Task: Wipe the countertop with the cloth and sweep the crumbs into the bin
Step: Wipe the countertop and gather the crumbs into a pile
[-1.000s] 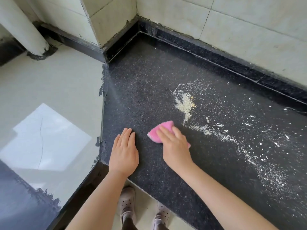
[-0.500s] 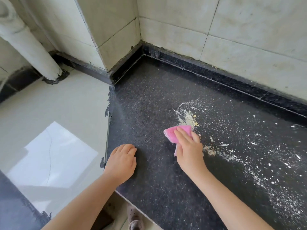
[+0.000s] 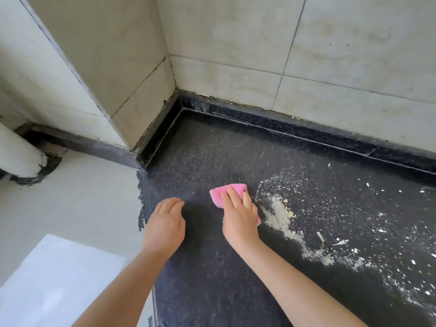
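Note:
A black speckled countertop point(image 3: 212, 147) runs into a tiled corner. My right hand point(image 3: 239, 219) presses a small pink cloth point(image 3: 227, 191) flat on the counter; only the cloth's far end and a sliver at the right show past my fingers. Just right of the cloth lies a heap of pale yellowish crumbs point(image 3: 279, 213), trailing off rightward into scattered white flecks point(image 3: 377, 232). My left hand point(image 3: 165, 223) rests palm down near the counter's left edge, fingers slightly curled, holding nothing. No bin is in view.
Beige tiled walls point(image 3: 306, 55) close the counter at the back and left, with a raised black lip point(image 3: 283, 128) along the back. Beyond the left edge lies a pale floor point(image 3: 70, 204) with a white pipe point(image 3: 16, 154) and a sunlit patch.
The view tilted up toward the corner. My right hand slid the cloth left, off the crumb heap, which now lies uncovered at its right. My left hand stayed by the left edge.

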`<state>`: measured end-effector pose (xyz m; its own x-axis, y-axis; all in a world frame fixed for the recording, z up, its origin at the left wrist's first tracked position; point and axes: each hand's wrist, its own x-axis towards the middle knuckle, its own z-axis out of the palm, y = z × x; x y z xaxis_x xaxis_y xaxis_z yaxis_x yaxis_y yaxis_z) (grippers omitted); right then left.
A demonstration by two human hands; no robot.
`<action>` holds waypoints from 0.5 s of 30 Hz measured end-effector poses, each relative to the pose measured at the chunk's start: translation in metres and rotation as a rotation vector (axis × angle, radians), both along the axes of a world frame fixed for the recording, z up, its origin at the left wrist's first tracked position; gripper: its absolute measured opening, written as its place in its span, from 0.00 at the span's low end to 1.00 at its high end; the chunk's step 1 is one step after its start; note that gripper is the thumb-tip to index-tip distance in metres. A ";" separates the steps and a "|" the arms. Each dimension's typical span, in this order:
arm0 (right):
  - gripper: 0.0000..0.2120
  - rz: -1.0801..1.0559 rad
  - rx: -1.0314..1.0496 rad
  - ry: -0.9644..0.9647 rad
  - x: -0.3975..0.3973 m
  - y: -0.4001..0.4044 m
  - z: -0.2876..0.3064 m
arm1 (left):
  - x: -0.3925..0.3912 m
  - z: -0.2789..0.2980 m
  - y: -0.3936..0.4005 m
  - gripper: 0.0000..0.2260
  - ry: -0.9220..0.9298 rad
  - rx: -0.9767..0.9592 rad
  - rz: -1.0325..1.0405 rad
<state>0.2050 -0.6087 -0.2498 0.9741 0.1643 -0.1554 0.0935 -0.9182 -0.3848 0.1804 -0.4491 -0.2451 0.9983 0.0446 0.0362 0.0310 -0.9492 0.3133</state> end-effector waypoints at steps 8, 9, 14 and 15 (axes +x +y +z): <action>0.35 -0.115 -0.145 -0.270 0.021 -0.018 0.006 | 0.079 0.000 0.020 0.21 0.144 -0.103 -0.023; 0.34 -0.103 -0.121 -0.286 0.033 -0.010 0.012 | 0.088 -0.002 0.020 0.21 0.164 -0.092 -0.026; 0.26 -0.004 -0.096 -0.120 0.113 0.038 0.029 | 0.116 -0.022 0.021 0.22 0.209 -0.049 -0.015; 0.26 0.019 -0.089 -0.098 0.128 0.047 0.029 | 0.117 -0.025 0.021 0.22 0.217 -0.037 -0.020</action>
